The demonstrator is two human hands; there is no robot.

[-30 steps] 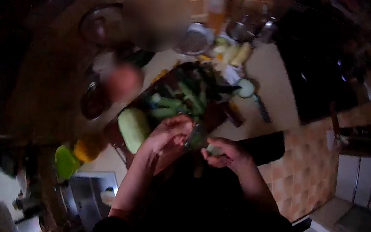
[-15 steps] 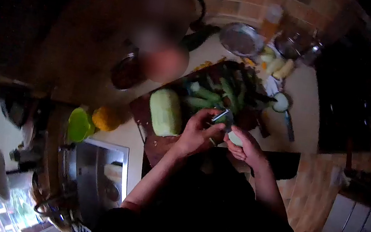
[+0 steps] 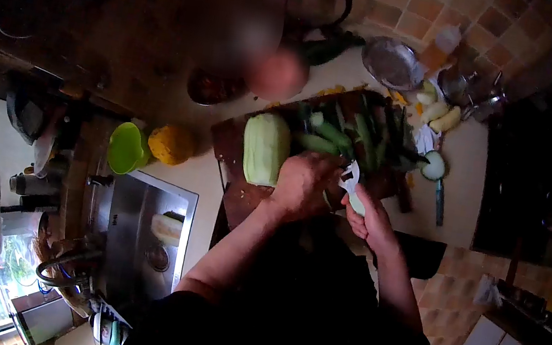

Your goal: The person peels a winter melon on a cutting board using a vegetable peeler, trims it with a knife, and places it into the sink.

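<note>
Pale green plastic shows at the handle of the peeler [image 3: 354, 191], and the fingers of the right hand [image 3: 372, 224] are closed around it. From those fingers the white head points toward eleven o'clock. That head sits at about three o'clock from the left hand [image 3: 307, 181], just beside its fingers; whether they touch is unclear. The left fingers are curled and seen from the back, so whether they grip anything cannot be told.

Under the left hand is a dark reddish cutting board [image 3: 236, 199]. A pale, ridged gourd [image 3: 265, 149] lies on it at ten o'clock from the left hand, near the wrist, with long green vegetables [image 3: 331, 133] at twelve. Farther off on the counter [image 3: 464, 195], a metal bowl [image 3: 393, 62] stands at one o'clock, a lime-green bowl [image 3: 126, 149] and an orange, rounded item [image 3: 171, 144] at nine. The sink [image 3: 138, 223] is at eight.
</note>
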